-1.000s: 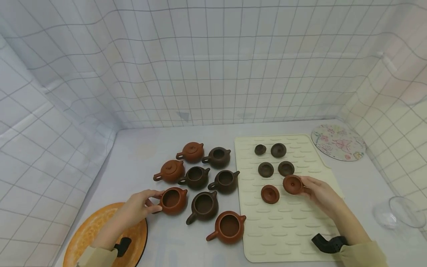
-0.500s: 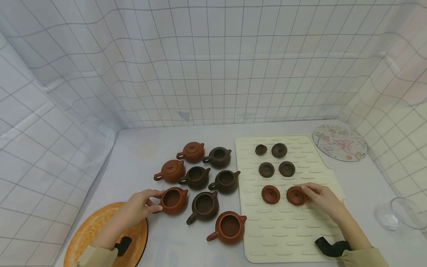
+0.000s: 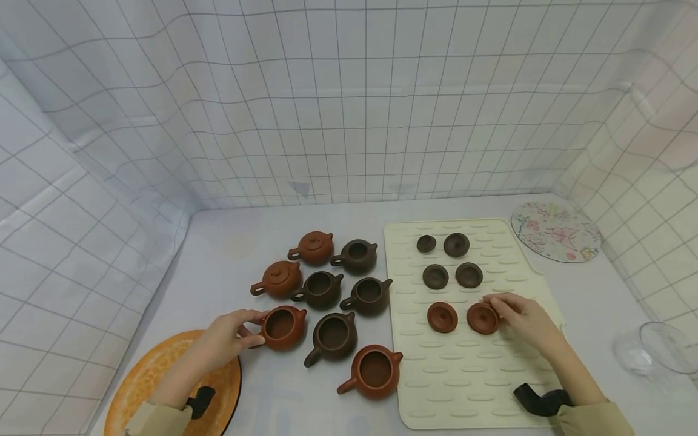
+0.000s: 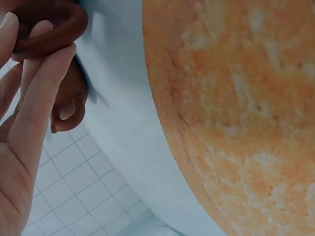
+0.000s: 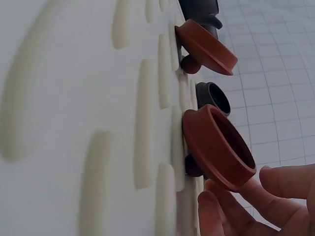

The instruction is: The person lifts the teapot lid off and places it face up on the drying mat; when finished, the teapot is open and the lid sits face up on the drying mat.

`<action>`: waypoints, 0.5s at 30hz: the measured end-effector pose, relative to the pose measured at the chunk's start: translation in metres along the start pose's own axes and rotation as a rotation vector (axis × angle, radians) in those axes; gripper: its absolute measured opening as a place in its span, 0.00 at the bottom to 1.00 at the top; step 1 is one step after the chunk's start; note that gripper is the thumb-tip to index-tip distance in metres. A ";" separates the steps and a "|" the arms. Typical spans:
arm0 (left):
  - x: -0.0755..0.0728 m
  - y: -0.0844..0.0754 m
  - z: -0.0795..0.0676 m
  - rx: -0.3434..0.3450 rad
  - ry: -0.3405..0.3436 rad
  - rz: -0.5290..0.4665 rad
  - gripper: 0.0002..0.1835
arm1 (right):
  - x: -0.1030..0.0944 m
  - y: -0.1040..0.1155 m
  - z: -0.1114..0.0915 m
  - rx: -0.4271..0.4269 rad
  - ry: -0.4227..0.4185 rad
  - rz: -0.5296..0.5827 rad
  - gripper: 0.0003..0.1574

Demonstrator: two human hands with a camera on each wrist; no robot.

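In the head view, my left hand (image 3: 226, 339) grips the handle of a lidless reddish-brown teapot (image 3: 295, 332) standing on the white table. The left wrist view shows the fingers around and through its loop handle (image 4: 74, 29). My right hand (image 3: 529, 324) has thumb and fingers at the edge of a reddish teapot lid (image 3: 483, 318), which lies upside down on the cream mat. Seen in the right wrist view, this lid (image 5: 211, 142) leans on its knob, its hollow side up. Beside it, apart from the hand, lies another upturned reddish lid (image 3: 442, 317).
Several dark lids (image 3: 435, 277) lie farther back on the mat (image 3: 469, 387). Lidless dark teapots (image 3: 335, 336), another reddish pot (image 3: 375, 372) and two lidded ones (image 3: 280, 279) stand mid-table. An orange round board (image 3: 147, 363) lies under the left forearm; a clear glass (image 3: 662, 348) is at right.
My right hand has lowered the reddish lid toward the near side onto the mat, then shifted it slightly. My left hand and its teapot have stayed in place.
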State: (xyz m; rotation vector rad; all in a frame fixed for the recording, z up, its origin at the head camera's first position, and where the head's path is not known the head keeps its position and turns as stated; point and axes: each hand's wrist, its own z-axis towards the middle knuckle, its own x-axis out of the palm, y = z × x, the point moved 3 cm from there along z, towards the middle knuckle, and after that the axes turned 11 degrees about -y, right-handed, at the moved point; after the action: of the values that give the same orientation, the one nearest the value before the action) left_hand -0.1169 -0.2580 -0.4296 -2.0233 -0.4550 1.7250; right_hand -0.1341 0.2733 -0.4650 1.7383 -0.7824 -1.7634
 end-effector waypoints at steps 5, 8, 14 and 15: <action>-0.004 -0.001 -0.001 0.013 0.005 -0.012 0.26 | -0.008 0.020 0.008 -0.065 -0.023 -0.016 0.26; -0.011 -0.004 0.000 0.046 -0.010 -0.028 0.26 | -0.009 0.036 0.014 -0.105 -0.013 0.011 0.26; -0.035 -0.017 0.011 0.135 -0.080 -0.018 0.25 | 0.007 0.079 0.031 -0.168 0.036 0.094 0.25; -0.039 -0.019 0.015 0.149 -0.095 -0.019 0.25 | 0.012 0.087 0.035 -0.185 0.048 0.104 0.24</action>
State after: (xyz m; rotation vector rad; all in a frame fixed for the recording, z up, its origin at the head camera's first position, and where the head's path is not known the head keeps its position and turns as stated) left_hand -0.1373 -0.2601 -0.3884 -1.8344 -0.3630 1.7936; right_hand -0.1709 0.2061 -0.4098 1.5836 -0.6552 -1.6631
